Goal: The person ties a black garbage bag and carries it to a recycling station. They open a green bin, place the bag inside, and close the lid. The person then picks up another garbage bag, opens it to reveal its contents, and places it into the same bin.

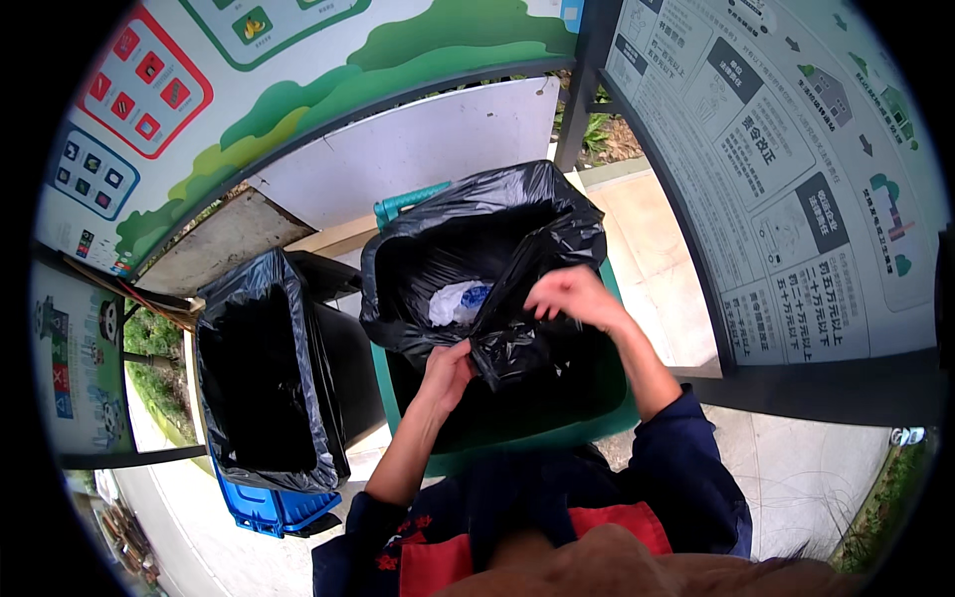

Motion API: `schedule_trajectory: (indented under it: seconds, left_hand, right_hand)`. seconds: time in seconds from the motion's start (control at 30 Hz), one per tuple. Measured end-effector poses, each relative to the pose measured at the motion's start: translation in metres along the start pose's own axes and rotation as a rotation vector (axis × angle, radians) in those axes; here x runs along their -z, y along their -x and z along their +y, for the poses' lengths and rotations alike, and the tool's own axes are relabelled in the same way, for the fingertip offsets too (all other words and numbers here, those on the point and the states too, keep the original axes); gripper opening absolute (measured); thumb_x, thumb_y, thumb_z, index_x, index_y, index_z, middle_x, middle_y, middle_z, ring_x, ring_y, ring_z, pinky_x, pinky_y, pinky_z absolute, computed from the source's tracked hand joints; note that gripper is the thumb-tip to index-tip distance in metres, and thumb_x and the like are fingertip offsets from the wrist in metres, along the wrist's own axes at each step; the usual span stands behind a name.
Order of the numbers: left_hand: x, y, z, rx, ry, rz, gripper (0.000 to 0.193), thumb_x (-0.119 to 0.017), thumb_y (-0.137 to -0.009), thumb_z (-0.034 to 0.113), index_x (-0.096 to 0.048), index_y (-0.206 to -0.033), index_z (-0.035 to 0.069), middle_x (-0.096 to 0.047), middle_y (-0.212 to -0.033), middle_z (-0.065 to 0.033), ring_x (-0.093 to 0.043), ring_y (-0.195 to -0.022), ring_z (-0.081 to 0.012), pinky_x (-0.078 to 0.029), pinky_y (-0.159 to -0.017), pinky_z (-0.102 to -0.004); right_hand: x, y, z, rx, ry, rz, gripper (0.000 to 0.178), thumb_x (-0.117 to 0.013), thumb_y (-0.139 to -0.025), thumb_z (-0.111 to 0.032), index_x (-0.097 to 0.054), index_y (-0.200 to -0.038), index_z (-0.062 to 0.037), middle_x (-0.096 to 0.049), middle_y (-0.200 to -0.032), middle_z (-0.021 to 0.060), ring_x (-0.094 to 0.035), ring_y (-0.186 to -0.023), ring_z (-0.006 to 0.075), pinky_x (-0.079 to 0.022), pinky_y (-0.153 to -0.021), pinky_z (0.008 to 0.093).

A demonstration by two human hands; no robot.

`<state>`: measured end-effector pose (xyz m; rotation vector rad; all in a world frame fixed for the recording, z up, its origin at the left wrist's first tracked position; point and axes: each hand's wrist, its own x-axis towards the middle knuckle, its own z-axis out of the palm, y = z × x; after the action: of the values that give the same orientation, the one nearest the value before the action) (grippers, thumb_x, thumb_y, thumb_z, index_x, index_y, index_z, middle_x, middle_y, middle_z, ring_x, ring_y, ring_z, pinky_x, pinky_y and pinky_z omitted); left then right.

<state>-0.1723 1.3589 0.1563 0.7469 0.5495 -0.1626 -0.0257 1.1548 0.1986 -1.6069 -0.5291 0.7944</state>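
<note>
A black plastic garbage bag [468,189] lines the green bin [383,388] in front of me, its near edge pulled in from the bin's rim. My left hand [448,373] pinches the bag's gathered near edge between thumb and fingers. Over the bag's right side, my right hand [574,297] has loosely bent fingers with small gaps between them, and I see nothing held in it. Deep in the bag lies crumpled white and blue waste [458,302]. Loose black plastic hangs between my hands and hides part of the bin's inside.
To the left stands a second bin with a black liner [323,398], next to a blue lid [274,502]. Printed panels [298,109] rise behind the bins, and another panel [796,199] stands to the right. Pale paving [652,269] surrounds the bins.
</note>
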Motion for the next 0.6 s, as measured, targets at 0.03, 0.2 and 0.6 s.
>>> schedule_trajectory:
  seconds: [0.03, 0.2, 0.6]
  left_hand:
    - [0.005, -0.007, -0.001, -0.044, -0.001, 0.041, 0.023, -0.046, -0.083, 0.005, -0.054, -0.101, -0.006, -0.06, -0.102, -0.0136, -0.06, -0.091, -0.0219, -0.048, -0.081, -0.0343]
    - [0.004, -0.003, 0.017, -0.185, 0.096, 0.37, 0.016, -0.044, -0.084, 0.009, -0.057, -0.088, 0.001, -0.063, -0.087, -0.009, -0.062, -0.079, -0.0193, -0.051, -0.071, -0.0319]
    - [-0.002, 0.009, -0.001, -0.209, -0.02, 0.447, 0.016, -0.046, -0.084, 0.006, -0.059, -0.087, -0.003, -0.064, -0.083, -0.0106, -0.063, -0.071, -0.0185, -0.052, -0.066, -0.0295]
  right_hand:
    - [0.032, -0.017, 0.014, 0.079, -0.04, 0.26, 0.012, -0.055, -0.083, -0.009, -0.064, -0.084, -0.0011, -0.064, -0.078, 0.0045, -0.061, -0.071, 0.0117, -0.048, -0.06, 0.0235]
    - [0.188, -0.1, 0.123, -0.209, 0.407, 0.843, 0.053, -0.054, -0.082, -0.043, -0.056, -0.11, 0.0011, -0.059, -0.109, 0.0155, -0.057, -0.097, 0.026, -0.042, -0.085, 0.0349]
    - [0.198, -0.194, 0.112, -0.28, -0.383, 0.276, 0.021, -0.061, -0.081, -0.015, -0.06, -0.09, 0.0032, -0.064, -0.079, 0.0091, -0.062, -0.063, 0.0174, -0.052, -0.059, 0.0304]
